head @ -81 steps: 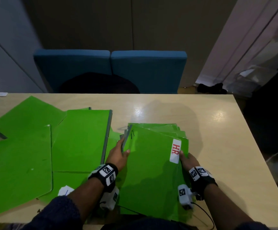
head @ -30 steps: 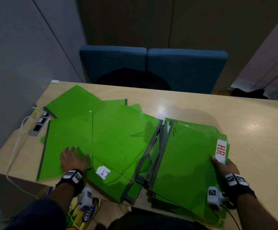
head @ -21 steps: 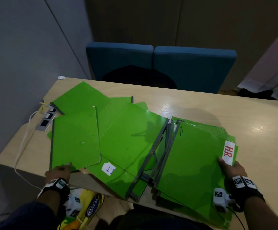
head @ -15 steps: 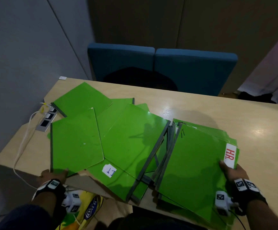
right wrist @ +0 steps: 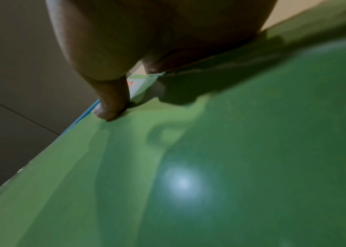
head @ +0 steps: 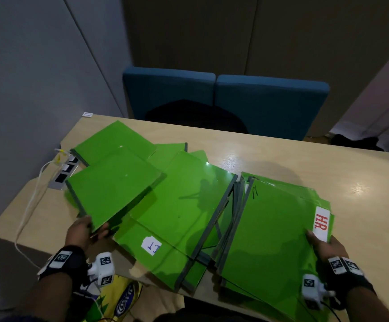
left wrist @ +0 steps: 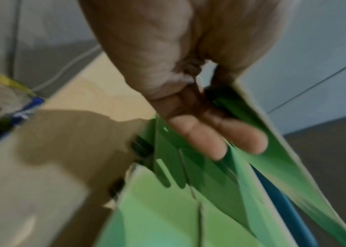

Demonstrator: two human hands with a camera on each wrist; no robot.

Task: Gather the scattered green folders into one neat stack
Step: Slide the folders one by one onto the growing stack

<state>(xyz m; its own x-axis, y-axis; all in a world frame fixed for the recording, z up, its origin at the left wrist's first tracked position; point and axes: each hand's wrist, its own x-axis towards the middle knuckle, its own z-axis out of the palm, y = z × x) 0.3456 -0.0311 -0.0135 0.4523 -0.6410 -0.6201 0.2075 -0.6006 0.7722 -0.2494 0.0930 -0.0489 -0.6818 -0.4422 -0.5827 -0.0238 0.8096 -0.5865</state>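
Several green folders lie fanned over the left and middle of the wooden table [head: 305,163]. My left hand [head: 85,230] grips the near corner of one green folder [head: 112,189] and holds it tilted above the others. In the left wrist view the fingers [left wrist: 216,142] lie under that folder [left wrist: 284,167]. A folder with a white "I.T" label [head: 151,245] lies flat beside this hand. On the right sits the gathered stack [head: 272,231], its top folder marked "HR." [head: 321,223]. My right hand [head: 323,246] holds its right edge, thumb [right wrist: 112,102] pressed on the top cover [right wrist: 231,150].
A socket strip with a white cable [head: 63,170] sits at the table's left edge. Two blue chairs [head: 223,98] stand behind the table. A yellow bag [head: 119,298] lies below the near edge, and the stack overhangs that edge. Bare wood lies at the right [head: 363,194].
My left hand slid off the top of the leftmost folder to its near edge, gripped it, and lifted it up and to the right. My right hand stayed on the stack.
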